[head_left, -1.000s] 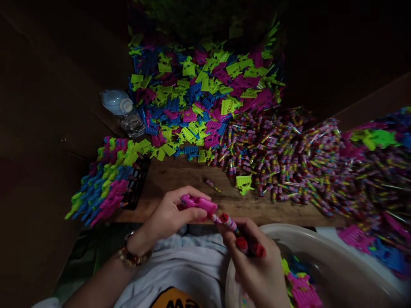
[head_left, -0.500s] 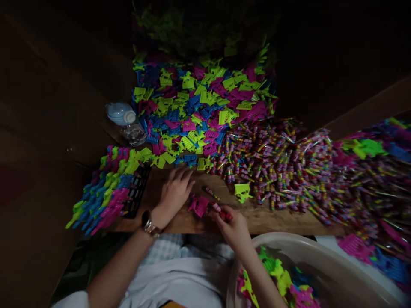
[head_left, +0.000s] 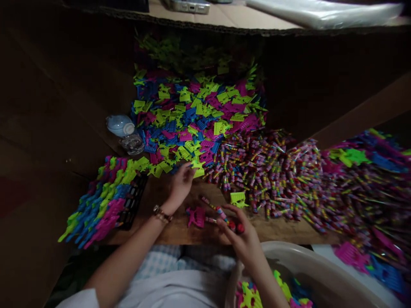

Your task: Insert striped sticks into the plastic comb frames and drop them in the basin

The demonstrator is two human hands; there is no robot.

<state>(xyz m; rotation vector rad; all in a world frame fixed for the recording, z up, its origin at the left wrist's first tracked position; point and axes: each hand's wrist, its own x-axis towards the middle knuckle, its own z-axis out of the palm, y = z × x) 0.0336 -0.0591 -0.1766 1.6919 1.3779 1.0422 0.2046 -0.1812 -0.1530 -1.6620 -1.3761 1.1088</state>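
My left hand [head_left: 182,184] is at the front edge of the coloured pile, thumb and fingers closed on a yellow-green comb-toothed plastic piece [head_left: 198,167]. In my right hand [head_left: 242,233] are a few small patterned tubes with red ends [head_left: 231,225], gripped low over the board. A pink comb-toothed piece [head_left: 196,217] lies on the wooden board [head_left: 160,201] between my hands. Near the right fingers, another yellow-green comb-toothed piece [head_left: 238,199] rests flat on the wood.
Behind lies a large heap of pink, blue and yellow-green pieces [head_left: 189,111]. Many patterned tubes [head_left: 276,171] spread to the right. Filled rows stand in a black rack [head_left: 133,201] at left, beside a clear bottle [head_left: 120,125]. A pale tub [head_left: 289,248] sits front right; a cardboard shelf [head_left: 224,21] crosses above.
My left hand has gone from resting flat on the board to pinching a yellow-green piece at the pile's edge. The right hand's fingers have spread somewhat around the tubes. The view has tilted up.
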